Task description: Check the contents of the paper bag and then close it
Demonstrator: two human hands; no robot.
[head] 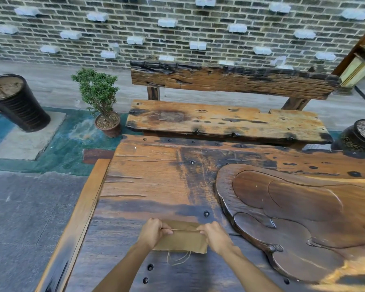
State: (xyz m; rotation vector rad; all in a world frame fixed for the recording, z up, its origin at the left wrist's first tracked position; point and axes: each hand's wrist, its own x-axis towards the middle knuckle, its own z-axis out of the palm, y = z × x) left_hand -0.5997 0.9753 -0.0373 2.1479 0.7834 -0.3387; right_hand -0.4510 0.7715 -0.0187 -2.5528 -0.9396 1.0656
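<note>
So the brown paper bag (pixel 182 239) is lying flat on the weathered wooden table (pixel 148 182), near the edge closest to the person, just left of the big carved wooden tea tray (pixel 293 218). Both hands are on it: the left hand (pixel 153 231) is curled shut on the bag's left end, and the right hand (pixel 214 234) is doing the same on the right end, fingers pinched down on the paper. A thin twine handle (pixel 183 229) runs taut between the two fists, and another twine loop (pixel 178 259) hangs out loose from under the bag's near edge. Can't tell what's inside it, the bag looks pretty flat. Beyond the tray there's a rough plank bench (pixel 226 121), with a small potted shrub (pixel 102 100) off to its left
</note>
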